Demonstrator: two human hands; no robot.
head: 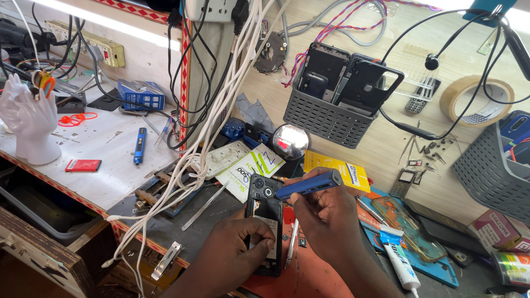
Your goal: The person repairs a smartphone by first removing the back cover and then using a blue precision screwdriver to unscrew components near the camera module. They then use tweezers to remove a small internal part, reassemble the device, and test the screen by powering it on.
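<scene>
An opened phone (265,223), with its back cover removed, is held flat on the red mat (309,276) in the middle of the bench. It is gripped by the left hand (234,251), whose thumb is pressed on the inner parts and whose fingers are wrapped around the left edge of the phone. A blue screwdriver (309,184) is pinched by the right hand (326,212) between thumb and fingers, and its tip is pointed to the upper part of the phone, near the camera; whether the tip touches a screw cannot be told, because it is too small in the view. Tweezers (291,251) are laid on the mat just right of the phone, between the two hands. A white tube (398,259) with a blue cap is seen to the right, lying on a blue mat (436,270). A yellow box (337,168) is placed behind the screwdriver, and a white paper (251,168) with green marks is found just behind the phone. A bunch of white cables (204,143) is hung from above down to the left of the phone. On the wall, a grey basket (326,118) filled with phone parts is mounted, and a tape roll (475,99) is hung to the right of it. A white hand model (30,118) is stood on the left shelf, well apart from the work.
</scene>
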